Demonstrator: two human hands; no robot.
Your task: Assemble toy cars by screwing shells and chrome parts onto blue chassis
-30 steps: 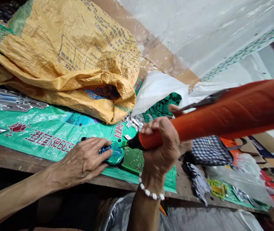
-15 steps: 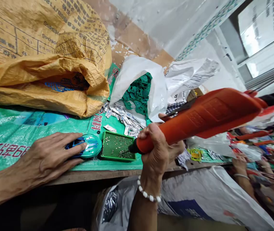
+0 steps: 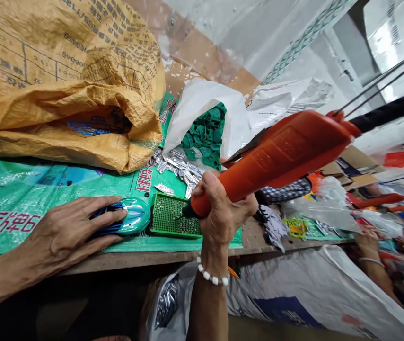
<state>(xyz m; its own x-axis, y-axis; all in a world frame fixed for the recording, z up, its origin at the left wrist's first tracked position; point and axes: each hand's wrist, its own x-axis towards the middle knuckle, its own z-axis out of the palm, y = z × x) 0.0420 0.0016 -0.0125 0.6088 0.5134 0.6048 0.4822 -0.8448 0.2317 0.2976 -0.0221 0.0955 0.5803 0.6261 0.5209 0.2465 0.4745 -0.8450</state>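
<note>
My left hand grips a shiny teal and blue toy car on the green printed sheet, fingers curled over its blue end. Beside the car's right end lies a green perforated tray holding many small screws. My right hand is wrapped round an orange electric screwdriver, held slanting with its black cable rising to the right. The driver's dark tip is over the tray's right part; whether a screw sits on the bit is too small to tell.
A big yellow woven sack lies behind my left hand. Small silvery parts spill before a white bag of green pieces. Cloth and plastic bags lie on the right; below the table edge is a white sack. Another person's hand shows far right.
The view swung right. The screwdriver's tip left the toy car's area and moved over the screw tray, then slightly left within it. My left hand stays on the car.
</note>
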